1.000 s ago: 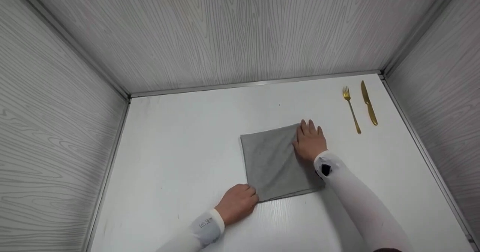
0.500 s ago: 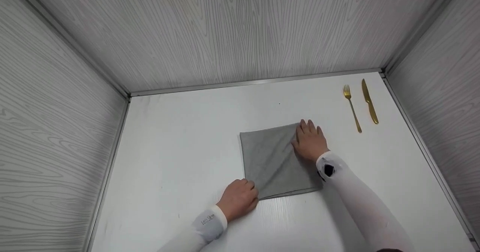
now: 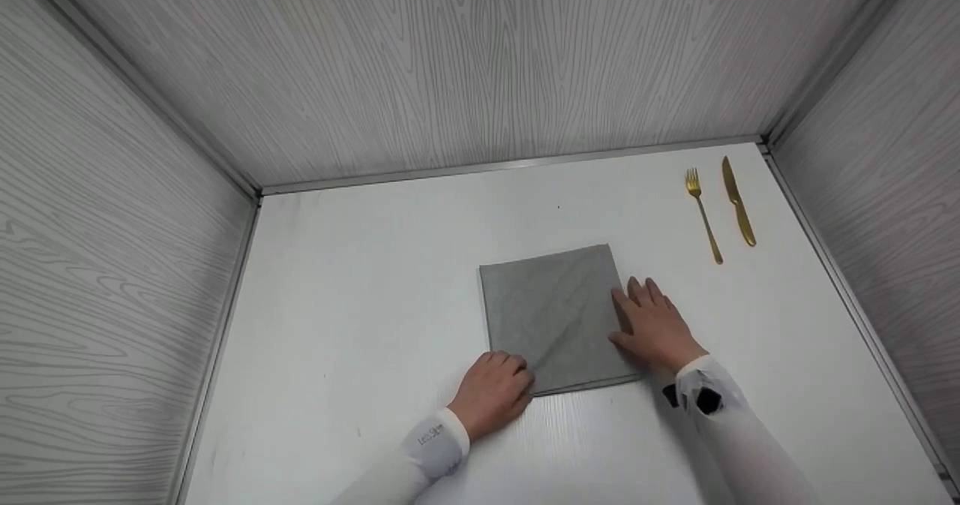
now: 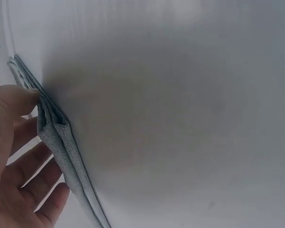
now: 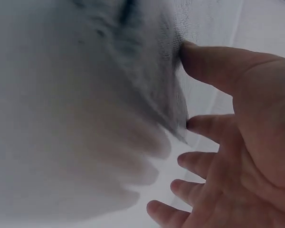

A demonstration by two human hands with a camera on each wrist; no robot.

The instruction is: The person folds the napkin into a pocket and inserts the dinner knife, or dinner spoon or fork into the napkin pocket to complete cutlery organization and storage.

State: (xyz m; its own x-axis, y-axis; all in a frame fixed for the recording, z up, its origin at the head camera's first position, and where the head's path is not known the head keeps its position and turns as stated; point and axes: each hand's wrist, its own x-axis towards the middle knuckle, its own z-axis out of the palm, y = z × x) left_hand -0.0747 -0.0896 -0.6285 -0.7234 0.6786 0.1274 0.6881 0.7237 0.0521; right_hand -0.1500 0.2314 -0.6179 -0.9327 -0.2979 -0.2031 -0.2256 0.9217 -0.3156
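The folded grey cloth (image 3: pixel 551 314) lies on the bench (image 3: pixel 360 287); the left hand (image 3: pixel 493 392) pinches its seven-o'clock corner, and at three o'clock the right hand (image 3: pixel 658 329), fingers straight and spread, touches its edge.

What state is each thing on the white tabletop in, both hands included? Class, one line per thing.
Square grey fabric cloth: folded in layers, lying flat, with a faint diagonal crease
Slim gold metal fork: lying down, tines pointing away from the person
Gold metal knife: lying down, blade end pointing away
Left hand: gripping the cloth's near left corner
Right hand: fingers spread, touching the cloth's right edge
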